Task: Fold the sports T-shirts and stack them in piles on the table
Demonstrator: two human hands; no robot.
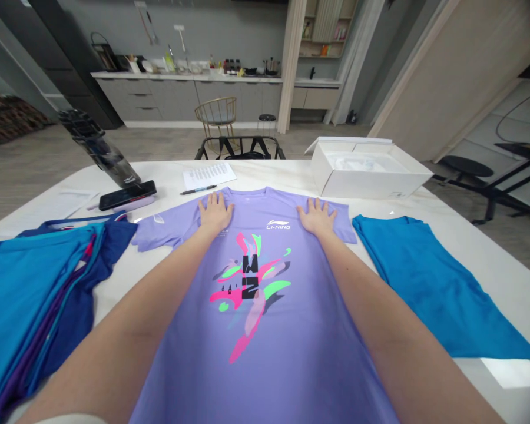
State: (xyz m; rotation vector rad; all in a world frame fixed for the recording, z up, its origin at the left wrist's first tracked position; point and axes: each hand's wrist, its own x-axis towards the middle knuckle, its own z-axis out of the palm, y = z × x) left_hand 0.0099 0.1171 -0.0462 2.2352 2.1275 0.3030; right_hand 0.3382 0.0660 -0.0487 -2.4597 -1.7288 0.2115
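A purple T-shirt (pixel 287 330) lies spread front side up on the table, its neckline at the far end and its lower part running out of view toward me. Its chest carries a white logo and a pink, green and black print. Flat on the left shoulder area rests my left hand (pixel 215 212), fingers spread. My right hand (pixel 317 217) lies the same way on the right shoulder area, fingers apart. Neither hand grips anything. The left sleeve is slightly creased; the right one lies partly beyond my right hand.
Folded blue and navy clothes (pixel 30 271) are stacked at left. A folded blue garment (pixel 428 277) lies at right. Behind are a white open box (pixel 366 179), a pen (pixel 198 190), a printed sheet (pixel 212 175), a phone (pixel 128 195) and a dark upright device (pixel 101 150) on the white table (pixel 274 174).
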